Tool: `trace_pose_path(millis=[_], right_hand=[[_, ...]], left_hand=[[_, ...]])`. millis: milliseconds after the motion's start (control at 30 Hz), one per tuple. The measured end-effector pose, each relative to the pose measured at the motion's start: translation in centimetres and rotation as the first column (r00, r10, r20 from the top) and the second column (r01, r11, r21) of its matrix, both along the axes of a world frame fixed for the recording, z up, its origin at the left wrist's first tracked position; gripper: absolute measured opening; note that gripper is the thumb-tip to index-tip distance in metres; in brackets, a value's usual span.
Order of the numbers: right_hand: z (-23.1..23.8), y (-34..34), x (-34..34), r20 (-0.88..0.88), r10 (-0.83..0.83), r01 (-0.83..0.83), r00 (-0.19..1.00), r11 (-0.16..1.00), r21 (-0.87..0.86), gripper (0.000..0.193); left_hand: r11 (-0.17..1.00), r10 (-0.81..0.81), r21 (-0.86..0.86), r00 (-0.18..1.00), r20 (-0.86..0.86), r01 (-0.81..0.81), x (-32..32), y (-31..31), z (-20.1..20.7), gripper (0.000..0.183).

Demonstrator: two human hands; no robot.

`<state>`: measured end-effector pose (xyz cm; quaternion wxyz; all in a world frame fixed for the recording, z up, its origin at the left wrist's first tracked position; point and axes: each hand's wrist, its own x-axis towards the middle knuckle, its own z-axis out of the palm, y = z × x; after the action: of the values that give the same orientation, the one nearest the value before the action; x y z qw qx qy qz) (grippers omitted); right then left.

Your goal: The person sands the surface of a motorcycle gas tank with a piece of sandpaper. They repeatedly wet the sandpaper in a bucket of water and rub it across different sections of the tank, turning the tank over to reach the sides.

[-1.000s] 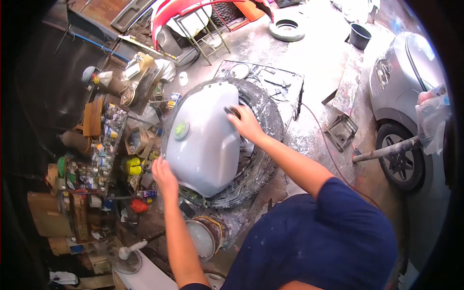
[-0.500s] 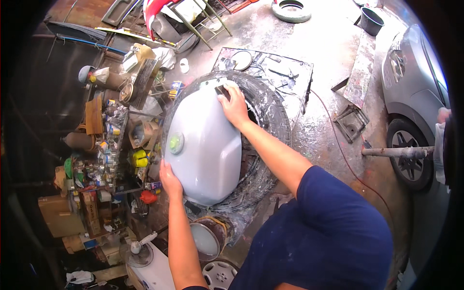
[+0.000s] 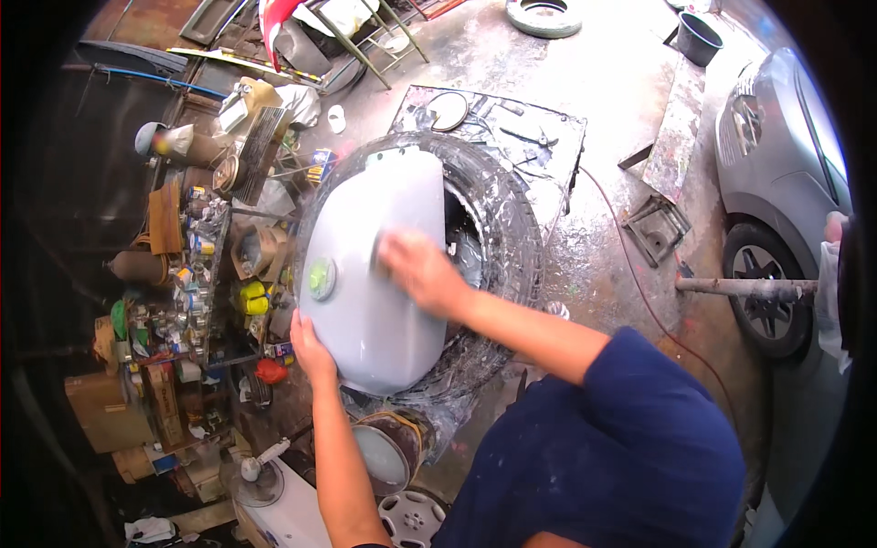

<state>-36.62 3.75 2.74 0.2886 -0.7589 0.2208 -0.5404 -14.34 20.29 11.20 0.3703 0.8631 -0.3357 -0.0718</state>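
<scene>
A grey motorcycle fuel tank (image 3: 379, 320) lies on a large, paint-spattered tyre (image 3: 516, 210). Masking in pale green covers its round filler opening (image 3: 321, 279). My left hand (image 3: 313, 352) cups the tank's lower left edge, fingers along its side. Over the middle of the tank, my right hand (image 3: 420, 269) is blurred by motion, with its fingers closed on a small dark sanding block (image 3: 377, 252) pressed to the surface. Most of the block is hidden beneath the fingers.
Left of the tyre stands a crowded rack of cans and bottles (image 3: 196, 265). A board with tools (image 3: 539, 137) lies beyond it. A round container (image 3: 382, 457) sits close by, below the tank. On the right are a red hose (image 3: 630, 265), a metal pole (image 3: 744, 286) and a grey car (image 3: 776, 146).
My right hand has slid with the sanding block from the tank's far end down to its middle. My left hand stays at the same edge. The whole view has shifted slightly.
</scene>
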Motion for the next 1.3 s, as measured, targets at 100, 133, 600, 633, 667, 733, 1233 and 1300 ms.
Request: trace_pose_path(millis=[100, 133, 600, 633, 667, 733, 1233, 1300], right_hand=[[-0.4, -1.7, -1.9, 0.016, 0.163, -0.161, 0.987, 0.982, -0.097, 0.048], [-0.8, -4.2, -2.2, -0.037, 0.101, -0.099, 0.994, 0.994, 0.053, 0.047], [-1.4, -10.1, -0.9, -0.094, -0.15, 0.167, 0.984, 0.963, 0.212, 0.042], [-1.0, -10.4, 0.0, -0.055, -0.266, 0.27, 0.962, 0.92, 0.284, 0.04], [-0.8, -10.5, 0.9, -0.026, -0.375, 0.358, 0.927, 0.86, 0.363, 0.038], [1.9, -5.1, 1.5, 0.048, 0.021, -0.029, 0.999, 0.985, 0.17, 0.043], [2.3, -2.6, 1.8, 0.0, -0.077, 0.076, 0.997, 0.985, 0.154, 0.04], [0.7, -7.1, 1.0, -0.101, -0.216, 0.237, 0.971, 0.92, 0.311, 0.038]], left_hand=[[0.998, -0.05, -0.039, 0.999, 0.0, 0.05, 0.3, -0.3, -0.1, 0.048], [0.997, -0.073, -0.038, 0.997, 0.017, 0.074, 0.2, -0.5, 0.0, 0.048], [0.993, -0.104, -0.044, 0.994, 0.04, 0.106, -0.8, -1.5, 0.1, 0.047], [0.995, -0.088, -0.04, 0.996, 0.014, 0.088, -0.8, -1.8, 0.1, 0.047], [0.997, -0.066, -0.031, 0.998, -0.011, 0.066, -0.7, -1.7, 0.1, 0.047], [0.998, -0.044, -0.038, 0.999, -0.001, 0.044, 0.5, 0.1, -0.4, 0.047], [0.998, -0.061, -0.03, 0.998, 0.008, 0.061, 0.4, 0.7, -0.3, 0.048], [0.995, -0.093, -0.02, 0.995, 0.044, 0.094, -0.1, -0.2, -0.1, 0.048]])
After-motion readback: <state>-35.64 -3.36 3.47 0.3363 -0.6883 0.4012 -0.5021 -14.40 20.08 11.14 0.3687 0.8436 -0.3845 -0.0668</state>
